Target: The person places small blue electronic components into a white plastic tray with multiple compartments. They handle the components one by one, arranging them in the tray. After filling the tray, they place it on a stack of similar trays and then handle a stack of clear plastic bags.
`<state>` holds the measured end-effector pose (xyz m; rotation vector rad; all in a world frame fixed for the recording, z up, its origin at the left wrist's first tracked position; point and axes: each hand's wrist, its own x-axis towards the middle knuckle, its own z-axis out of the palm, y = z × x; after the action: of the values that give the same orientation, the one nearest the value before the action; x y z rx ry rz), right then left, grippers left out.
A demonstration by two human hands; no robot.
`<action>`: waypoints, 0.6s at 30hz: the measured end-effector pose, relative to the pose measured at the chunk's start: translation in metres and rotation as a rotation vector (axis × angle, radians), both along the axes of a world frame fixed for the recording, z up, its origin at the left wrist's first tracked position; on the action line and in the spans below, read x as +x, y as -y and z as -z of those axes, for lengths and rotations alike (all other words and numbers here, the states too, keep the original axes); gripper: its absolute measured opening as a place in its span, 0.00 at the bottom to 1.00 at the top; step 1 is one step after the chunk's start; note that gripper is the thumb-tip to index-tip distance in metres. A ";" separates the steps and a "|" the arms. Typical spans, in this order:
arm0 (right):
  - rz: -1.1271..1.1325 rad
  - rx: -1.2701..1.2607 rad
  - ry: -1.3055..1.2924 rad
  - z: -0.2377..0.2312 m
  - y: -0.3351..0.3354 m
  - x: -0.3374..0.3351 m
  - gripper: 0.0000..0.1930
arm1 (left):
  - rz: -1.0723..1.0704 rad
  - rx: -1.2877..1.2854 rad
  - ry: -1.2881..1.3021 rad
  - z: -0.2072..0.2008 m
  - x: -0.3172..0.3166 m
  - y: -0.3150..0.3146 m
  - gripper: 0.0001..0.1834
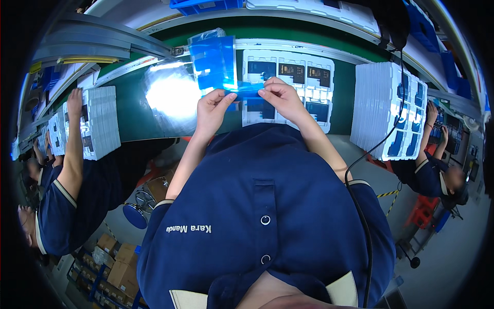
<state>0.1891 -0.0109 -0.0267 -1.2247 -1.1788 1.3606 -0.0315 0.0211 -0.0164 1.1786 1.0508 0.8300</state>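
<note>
Between my two hands stretches a piece of clear blue film (248, 91). My left hand (214, 106) pinches its left end between thumb and forefinger. The right end is pinched the same way by my right hand (282, 99). Just beyond the left hand lies a stack of blue film sheets (215, 62) in a clear bag. Under and beyond the right hand is a white moulded tray (287, 57) with dark flat rectangular parts (292, 73) in its pockets; my hands and the film hide some of it.
Left of the blue sheets, clear plastic bags (172, 92) glare brightly. Tall stacks of white trays stand at right (374, 110) and left (103, 121) on the green bench (128, 121). A black cable (378, 147) hangs at my right. Co-workers (74, 175) sit on both sides.
</note>
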 end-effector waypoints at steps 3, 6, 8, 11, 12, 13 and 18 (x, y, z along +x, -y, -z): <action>0.041 -0.011 -0.072 -0.006 0.002 0.000 0.05 | 0.029 0.077 -0.092 0.000 -0.001 0.000 0.09; 0.083 -0.012 -0.173 -0.009 0.003 0.001 0.06 | 0.047 0.138 -0.280 -0.010 0.002 0.002 0.14; 0.150 -0.071 -0.390 -0.001 0.001 0.004 0.07 | 0.053 0.173 -0.381 -0.009 0.001 0.000 0.18; 0.342 -0.252 -0.717 0.019 -0.010 0.028 0.10 | -0.080 0.098 -0.180 -0.001 0.000 0.000 0.23; 0.425 -0.258 -0.753 0.031 -0.017 0.045 0.10 | -0.115 0.087 -0.176 -0.003 -0.001 -0.001 0.24; 0.514 -0.260 -0.789 0.045 -0.023 0.062 0.10 | -0.145 0.076 -0.173 -0.007 0.000 -0.002 0.25; 0.623 -0.134 0.105 0.130 -0.027 0.122 0.13 | -0.133 0.058 -0.250 -0.008 -0.012 -0.009 0.26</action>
<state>0.3112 0.0165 -0.1568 -1.6053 -0.6854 0.9199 -0.0431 0.0304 -0.0085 1.2954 1.3286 0.8349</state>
